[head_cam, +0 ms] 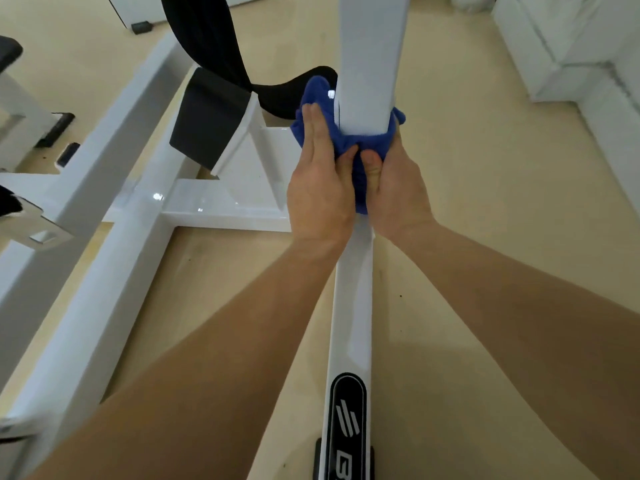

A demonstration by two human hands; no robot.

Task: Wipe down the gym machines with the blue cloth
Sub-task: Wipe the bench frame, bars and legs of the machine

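Gripping the blue cloth [313, 97] wrapped round the machine's white upright [369, 64], left hand [320, 181] and right hand [398, 185] clasp it, thumbs side by side.

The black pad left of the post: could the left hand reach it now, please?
Probably yes: nothing stands between the left hand and the black pad beside it, though that hand is holding the blue cloth round the white post.

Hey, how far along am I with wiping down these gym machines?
Done: unclear; nothing shows which surfaces are wiped. In hand: both the left hand and right hand hold the blue cloth wrapped around the white upright post. Left: likely the base frame, black pad and floor rail.
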